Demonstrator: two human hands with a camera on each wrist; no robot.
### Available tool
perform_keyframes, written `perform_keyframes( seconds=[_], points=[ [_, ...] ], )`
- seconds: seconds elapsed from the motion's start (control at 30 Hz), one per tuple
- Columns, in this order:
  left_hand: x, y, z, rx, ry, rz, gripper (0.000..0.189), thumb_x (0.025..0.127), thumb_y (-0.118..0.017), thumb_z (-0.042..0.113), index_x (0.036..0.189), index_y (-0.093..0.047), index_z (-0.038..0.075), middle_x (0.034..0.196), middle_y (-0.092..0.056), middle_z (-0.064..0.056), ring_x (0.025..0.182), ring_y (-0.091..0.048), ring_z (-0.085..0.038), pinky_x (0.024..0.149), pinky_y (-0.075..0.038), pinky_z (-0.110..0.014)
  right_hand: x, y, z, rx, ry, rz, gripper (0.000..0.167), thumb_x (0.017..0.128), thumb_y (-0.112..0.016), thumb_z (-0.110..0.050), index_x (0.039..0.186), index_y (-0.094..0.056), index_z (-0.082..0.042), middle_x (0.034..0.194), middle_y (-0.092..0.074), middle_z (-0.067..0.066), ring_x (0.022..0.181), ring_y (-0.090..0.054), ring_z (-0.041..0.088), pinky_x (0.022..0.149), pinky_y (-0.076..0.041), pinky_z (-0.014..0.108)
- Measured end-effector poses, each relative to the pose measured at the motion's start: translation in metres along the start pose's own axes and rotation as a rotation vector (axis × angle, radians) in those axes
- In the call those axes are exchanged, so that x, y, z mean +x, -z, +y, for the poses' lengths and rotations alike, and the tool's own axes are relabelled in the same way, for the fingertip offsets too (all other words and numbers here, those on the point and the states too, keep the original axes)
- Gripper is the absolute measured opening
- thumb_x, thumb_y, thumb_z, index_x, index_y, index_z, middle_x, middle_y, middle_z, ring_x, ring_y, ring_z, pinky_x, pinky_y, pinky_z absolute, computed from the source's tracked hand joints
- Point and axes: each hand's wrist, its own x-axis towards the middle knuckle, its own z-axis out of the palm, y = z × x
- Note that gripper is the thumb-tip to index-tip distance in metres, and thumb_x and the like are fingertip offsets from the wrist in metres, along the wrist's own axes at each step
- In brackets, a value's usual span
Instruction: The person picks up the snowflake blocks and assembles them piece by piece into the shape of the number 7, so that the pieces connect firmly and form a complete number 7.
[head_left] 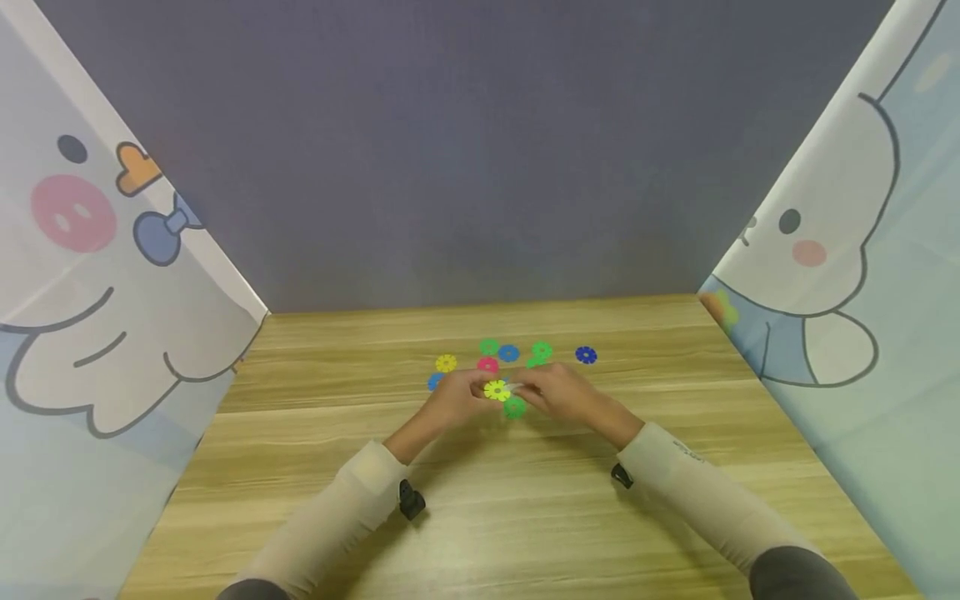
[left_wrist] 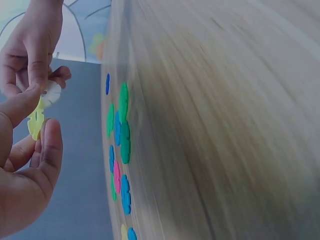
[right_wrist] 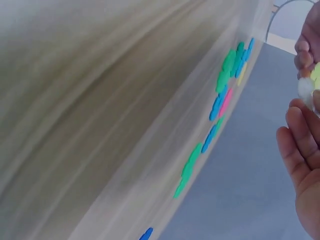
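My left hand pinches a yellow notched disc, a flat snowflake-shaped plastic piece, between thumb and fingers above the table. From the other side my right hand pinches a white notched disc. In the left wrist view the white disc's edge meets the yellow one; whether their slots interlock I cannot tell. At the right wrist view's edge, the white disc and yellow disc show only in part. Below the hands a green disc lies on the table.
Several loose discs lie beyond the hands: a yellow disc, a pink disc, a blue disc, a green disc and a dark blue disc. A grey panel stands behind the wooden table, with cartoon-printed walls at both sides.
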Motion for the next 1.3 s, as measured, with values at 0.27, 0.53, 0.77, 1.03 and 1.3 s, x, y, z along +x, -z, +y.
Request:
perform_keyframes(
  seconds=[0.27, 0.53, 0.77, 1.03, 1.3],
  points=[
    [-0.007, 0.006, -0.004, -0.006, -0.006, 0.010, 0.051, 0.088, -0.081, 0.022, 0.134, -0.066, 0.005, 0.111, -0.074, -0.008, 0.090, -0.066, -0.016, 0.073, -0.058, -0.029, -0.003, 0.014, 0.021, 0.013, -0.096, -0.014, 0.016, 0.099, -0.067, -0.018, 0.110, -0.075, -0.009, 0.083, -0.077, 0.000, 0.066, -0.067, 0.006, 0.062, -0.056, 0.019],
    [-0.008, 0.007, -0.007, 0.018, 0.025, 0.042, 0.048, 0.087, -0.082, 0.021, 0.132, -0.069, 0.012, 0.106, -0.074, -0.003, 0.088, -0.064, -0.015, 0.072, -0.056, -0.029, -0.007, 0.026, 0.063, -0.023, -0.280, -0.051, 0.019, 0.096, -0.070, -0.011, 0.111, -0.074, -0.001, 0.088, -0.075, 0.006, 0.073, -0.067, 0.013, 0.066, -0.059, 0.031],
    [-0.007, 0.006, -0.009, 0.001, -0.006, 0.042, 0.049, 0.086, -0.083, 0.021, 0.131, -0.069, 0.011, 0.099, -0.074, -0.003, 0.079, -0.061, -0.012, 0.063, -0.053, -0.024, -0.020, 0.029, 0.097, -0.058, -0.486, -0.163, 0.026, 0.095, -0.068, -0.010, 0.119, -0.070, 0.003, 0.098, -0.074, 0.014, 0.090, -0.069, 0.028, 0.082, -0.060, 0.044],
    [-0.009, 0.007, -0.008, -0.017, 0.015, 0.048, 0.048, 0.085, -0.083, 0.021, 0.130, -0.070, 0.010, 0.101, -0.074, -0.005, 0.081, -0.062, -0.013, 0.062, -0.053, -0.025, -0.027, 0.027, 0.113, -0.101, -0.592, -0.241, 0.033, 0.096, -0.066, -0.012, 0.126, -0.065, 0.003, 0.102, -0.073, 0.017, 0.087, -0.066, 0.028, 0.091, -0.058, 0.051],
    [-0.008, 0.008, -0.010, 0.006, 0.013, 0.035, 0.049, 0.087, -0.082, 0.024, 0.132, -0.069, 0.010, 0.098, -0.072, -0.002, 0.080, -0.058, -0.013, 0.062, -0.050, -0.024, -0.032, 0.022, 0.122, -0.176, -0.585, -0.292, 0.043, 0.097, -0.067, -0.017, 0.133, -0.062, 0.004, 0.122, -0.070, 0.026, 0.114, -0.065, 0.046, 0.102, -0.053, 0.057]
  ],
)
